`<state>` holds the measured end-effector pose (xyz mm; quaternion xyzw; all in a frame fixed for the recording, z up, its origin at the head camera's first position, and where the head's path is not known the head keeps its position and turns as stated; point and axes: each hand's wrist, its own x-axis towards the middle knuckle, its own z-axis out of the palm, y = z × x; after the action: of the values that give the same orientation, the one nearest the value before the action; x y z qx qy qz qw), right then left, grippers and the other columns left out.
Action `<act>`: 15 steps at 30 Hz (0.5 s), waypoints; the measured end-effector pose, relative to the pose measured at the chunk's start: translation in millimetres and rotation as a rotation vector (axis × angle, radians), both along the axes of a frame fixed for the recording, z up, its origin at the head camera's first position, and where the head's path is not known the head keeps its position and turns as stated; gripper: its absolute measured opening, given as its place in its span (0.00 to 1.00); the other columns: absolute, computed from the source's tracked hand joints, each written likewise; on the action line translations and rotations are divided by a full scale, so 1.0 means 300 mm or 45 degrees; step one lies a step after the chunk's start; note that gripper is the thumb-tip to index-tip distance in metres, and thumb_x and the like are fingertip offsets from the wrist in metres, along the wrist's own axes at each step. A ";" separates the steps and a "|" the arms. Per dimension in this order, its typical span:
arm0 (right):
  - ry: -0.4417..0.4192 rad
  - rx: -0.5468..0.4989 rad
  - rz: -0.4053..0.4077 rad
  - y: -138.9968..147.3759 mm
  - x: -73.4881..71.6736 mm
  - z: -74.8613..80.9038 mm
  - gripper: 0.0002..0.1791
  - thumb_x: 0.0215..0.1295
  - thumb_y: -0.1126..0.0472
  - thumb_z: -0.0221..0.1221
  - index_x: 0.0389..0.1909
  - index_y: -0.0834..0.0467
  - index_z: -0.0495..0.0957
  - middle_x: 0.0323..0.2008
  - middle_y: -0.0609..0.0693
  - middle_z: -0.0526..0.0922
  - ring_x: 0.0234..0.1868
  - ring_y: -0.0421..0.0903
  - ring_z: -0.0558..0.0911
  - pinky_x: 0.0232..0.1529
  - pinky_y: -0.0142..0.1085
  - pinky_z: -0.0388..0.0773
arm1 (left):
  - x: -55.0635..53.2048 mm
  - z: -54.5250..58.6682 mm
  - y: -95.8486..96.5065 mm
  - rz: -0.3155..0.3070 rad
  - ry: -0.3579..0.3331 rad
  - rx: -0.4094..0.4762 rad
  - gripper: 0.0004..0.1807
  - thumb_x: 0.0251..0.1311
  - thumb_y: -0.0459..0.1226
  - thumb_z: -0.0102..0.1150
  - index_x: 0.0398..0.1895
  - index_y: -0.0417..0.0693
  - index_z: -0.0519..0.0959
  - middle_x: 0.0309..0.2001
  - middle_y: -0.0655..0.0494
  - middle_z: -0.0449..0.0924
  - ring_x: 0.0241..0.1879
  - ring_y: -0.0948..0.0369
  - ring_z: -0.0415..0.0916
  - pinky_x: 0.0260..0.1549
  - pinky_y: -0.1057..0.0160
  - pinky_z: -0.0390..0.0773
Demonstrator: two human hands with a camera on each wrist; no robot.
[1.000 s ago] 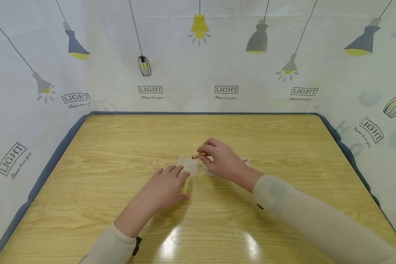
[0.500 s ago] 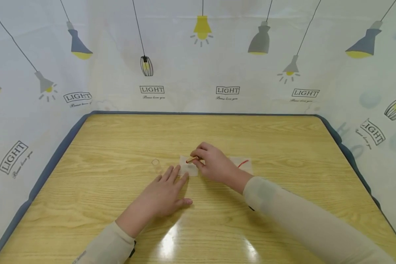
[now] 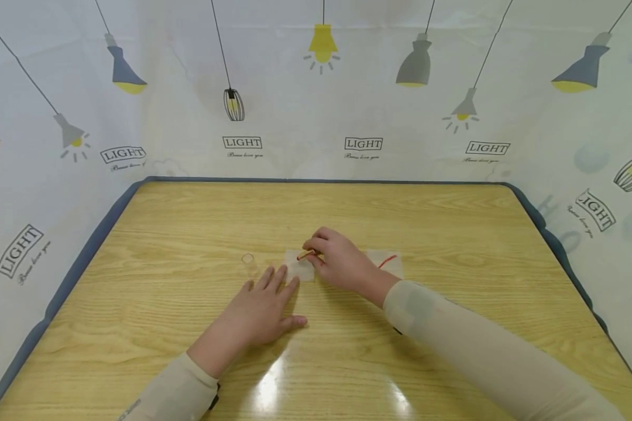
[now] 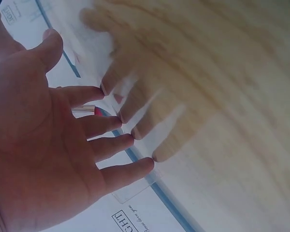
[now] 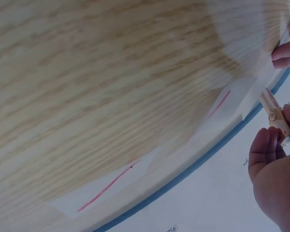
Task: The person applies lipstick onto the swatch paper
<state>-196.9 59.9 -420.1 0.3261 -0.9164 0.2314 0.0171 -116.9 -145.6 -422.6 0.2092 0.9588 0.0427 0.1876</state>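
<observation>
My right hand (image 3: 344, 263) pinches a lipstick (image 3: 306, 254), a slim gold tube with a red tip, between thumb and fingers. Its tip points left and down at a small white paper square (image 3: 304, 272); whether it touches cannot be told. Flat on the table beside that square, my left hand (image 3: 258, 310) has its fingers spread, fingertips at the paper's left and lower edges. Farther right lies white paper (image 3: 395, 269) bearing a red stroke (image 3: 387, 261), partly hidden by my right hand. The right wrist view shows two red-marked papers, one with a long stroke (image 5: 106, 189).
A clear, colourless cylinder (image 3: 248, 264) lies left of the papers, just beyond my left fingertips. The wood-grain table (image 3: 189, 216) has a blue edge (image 3: 316, 180) at the back. Lamp-printed white cloth (image 3: 284, 105) surrounds it.
The right hand has moved left and slightly nearer, bringing the lipstick over the left paper and uncovering more of the right one. My left fingers have spread and settled. Little differs over the last half second.
</observation>
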 end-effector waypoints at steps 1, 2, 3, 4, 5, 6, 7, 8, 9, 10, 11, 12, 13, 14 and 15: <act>-0.003 0.005 0.000 -0.002 -0.001 -0.002 0.11 0.76 0.62 0.64 0.55 0.60 0.86 0.51 0.54 0.83 0.48 0.48 0.85 0.52 0.42 0.86 | -0.001 0.000 0.000 0.001 -0.003 0.001 0.47 0.75 0.68 0.47 0.87 0.54 0.55 0.88 0.44 0.45 0.87 0.40 0.44 0.78 0.30 0.60; -0.003 0.009 0.003 -0.004 -0.003 -0.005 0.12 0.76 0.62 0.64 0.55 0.60 0.86 0.51 0.54 0.83 0.48 0.48 0.84 0.52 0.42 0.86 | -0.001 0.001 -0.001 0.001 -0.008 0.003 0.47 0.75 0.68 0.47 0.87 0.55 0.55 0.88 0.44 0.45 0.86 0.40 0.45 0.78 0.30 0.60; -0.007 0.014 0.006 -0.005 -0.004 -0.008 0.12 0.77 0.62 0.63 0.55 0.60 0.86 0.51 0.54 0.83 0.48 0.48 0.84 0.52 0.42 0.86 | -0.002 0.001 -0.002 0.000 -0.012 0.006 0.46 0.75 0.68 0.47 0.87 0.55 0.55 0.88 0.44 0.45 0.86 0.40 0.45 0.78 0.30 0.60; -0.008 0.025 0.007 -0.006 -0.005 -0.011 0.12 0.77 0.62 0.63 0.56 0.60 0.85 0.51 0.54 0.83 0.48 0.47 0.84 0.52 0.42 0.86 | -0.003 0.001 -0.003 -0.002 -0.015 0.008 0.46 0.75 0.68 0.47 0.87 0.56 0.55 0.88 0.44 0.45 0.86 0.40 0.45 0.78 0.30 0.60; -0.007 0.029 0.009 -0.007 -0.007 -0.013 0.12 0.77 0.62 0.63 0.56 0.60 0.85 0.52 0.54 0.83 0.48 0.48 0.84 0.52 0.42 0.86 | -0.004 0.001 -0.004 -0.004 -0.020 0.012 0.45 0.75 0.67 0.48 0.87 0.57 0.55 0.88 0.44 0.45 0.86 0.40 0.45 0.77 0.30 0.61; -0.006 0.034 0.006 -0.008 -0.009 -0.015 0.12 0.77 0.62 0.63 0.56 0.60 0.85 0.52 0.54 0.83 0.48 0.47 0.84 0.52 0.41 0.86 | -0.006 0.001 -0.005 -0.008 -0.022 0.013 0.45 0.75 0.67 0.48 0.87 0.58 0.56 0.88 0.44 0.45 0.86 0.40 0.45 0.77 0.30 0.61; -0.005 0.039 0.001 -0.009 -0.010 -0.017 0.12 0.77 0.62 0.63 0.56 0.60 0.85 0.52 0.54 0.83 0.48 0.47 0.84 0.52 0.41 0.86 | -0.007 0.001 -0.006 -0.011 -0.024 0.015 0.44 0.75 0.67 0.48 0.87 0.59 0.56 0.88 0.44 0.45 0.86 0.39 0.45 0.77 0.30 0.61; -0.002 0.043 -0.004 -0.010 -0.012 -0.018 0.12 0.77 0.62 0.63 0.56 0.60 0.85 0.52 0.54 0.83 0.48 0.47 0.84 0.52 0.40 0.86 | -0.009 0.001 -0.008 -0.014 -0.027 0.018 0.44 0.75 0.67 0.48 0.86 0.60 0.56 0.88 0.44 0.45 0.86 0.39 0.45 0.77 0.30 0.61; -0.001 0.047 -0.013 -0.010 -0.014 -0.019 0.12 0.78 0.62 0.62 0.57 0.60 0.85 0.52 0.54 0.83 0.48 0.47 0.84 0.52 0.40 0.87 | -0.010 0.001 -0.009 -0.017 -0.029 0.019 0.43 0.75 0.67 0.48 0.86 0.61 0.57 0.88 0.44 0.45 0.86 0.39 0.45 0.77 0.31 0.61; 0.003 0.052 -0.021 -0.011 -0.016 -0.019 0.12 0.77 0.62 0.63 0.57 0.60 0.85 0.52 0.54 0.83 0.48 0.47 0.84 0.52 0.40 0.87 | -0.012 0.002 -0.009 -0.020 -0.031 0.020 0.43 0.75 0.67 0.48 0.86 0.62 0.57 0.87 0.44 0.45 0.86 0.39 0.46 0.77 0.31 0.62; 0.005 0.053 -0.031 -0.012 -0.018 -0.019 0.12 0.77 0.62 0.63 0.57 0.60 0.85 0.52 0.54 0.83 0.48 0.47 0.84 0.51 0.40 0.87 | -0.013 0.003 -0.009 -0.022 -0.033 0.021 0.43 0.75 0.67 0.48 0.86 0.62 0.58 0.87 0.43 0.46 0.86 0.39 0.46 0.77 0.31 0.62; 0.006 0.059 -0.041 -0.012 -0.020 -0.020 0.12 0.77 0.62 0.63 0.57 0.59 0.85 0.52 0.54 0.83 0.49 0.47 0.84 0.52 0.40 0.87 | -0.015 0.004 -0.009 -0.022 -0.035 0.021 0.42 0.75 0.67 0.48 0.86 0.62 0.58 0.87 0.43 0.46 0.86 0.39 0.46 0.77 0.31 0.61; 0.007 0.068 -0.048 -0.013 -0.022 -0.020 0.13 0.78 0.61 0.62 0.57 0.59 0.85 0.52 0.54 0.83 0.49 0.47 0.84 0.52 0.40 0.87 | -0.016 0.005 -0.009 -0.022 -0.038 0.022 0.42 0.75 0.67 0.48 0.86 0.62 0.58 0.87 0.43 0.46 0.86 0.38 0.46 0.77 0.31 0.61; 0.006 0.078 -0.054 -0.015 -0.024 -0.020 0.13 0.78 0.61 0.62 0.57 0.59 0.85 0.52 0.54 0.83 0.49 0.47 0.84 0.52 0.40 0.87 | -0.017 0.005 -0.010 -0.021 -0.039 0.022 0.42 0.75 0.67 0.48 0.86 0.62 0.58 0.87 0.43 0.46 0.86 0.38 0.46 0.77 0.31 0.61; 0.002 0.087 -0.058 -0.016 -0.026 -0.020 0.13 0.78 0.61 0.62 0.57 0.59 0.85 0.53 0.54 0.82 0.49 0.48 0.84 0.52 0.40 0.87 | -0.017 0.006 -0.010 -0.020 -0.040 0.021 0.42 0.75 0.67 0.48 0.86 0.62 0.58 0.87 0.43 0.46 0.86 0.38 0.46 0.78 0.31 0.61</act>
<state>-204.6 55.2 -426.0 0.3056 -0.9310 0.1995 0.0119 -122.0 -148.6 -420.9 0.2175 0.9536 0.0523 0.2014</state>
